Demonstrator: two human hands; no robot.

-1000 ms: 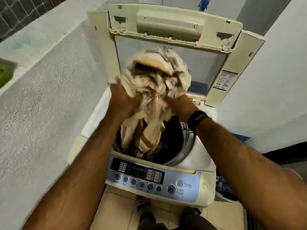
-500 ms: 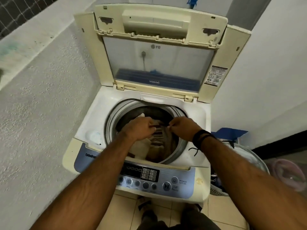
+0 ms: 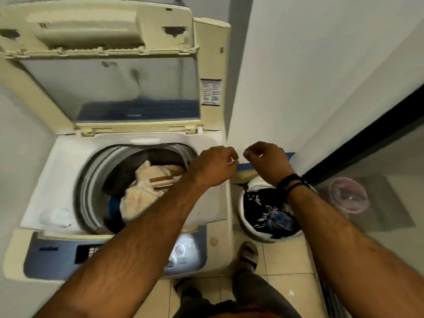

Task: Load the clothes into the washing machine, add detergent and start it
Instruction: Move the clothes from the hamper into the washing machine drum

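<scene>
A cream top-loading washing machine (image 3: 39,198) stands with its lid (image 3: 110,65) raised. In its drum lies a beige striped cloth (image 3: 146,189) on darker clothes. To the machine's right, a white laundry basket (image 3: 254,232) on the floor holds dark clothes (image 3: 268,210). My left hand (image 3: 213,166) hovers over the machine's right rim, fingers curled, holding nothing. My right hand (image 3: 266,161), with black bands at the wrist, is above the basket's far edge, fingers loosely curled and empty.
The control panel (image 3: 181,255) runs along the machine's front, partly under my left forearm. White walls close in on the left and right. A pink tub (image 3: 348,198) sits behind a glass door at right. My sandalled foot (image 3: 249,253) stands on the tiled floor.
The beige cloth went from held above the drum to lying inside it. Both hands let go and moved right, toward the basket. The view swung right.
</scene>
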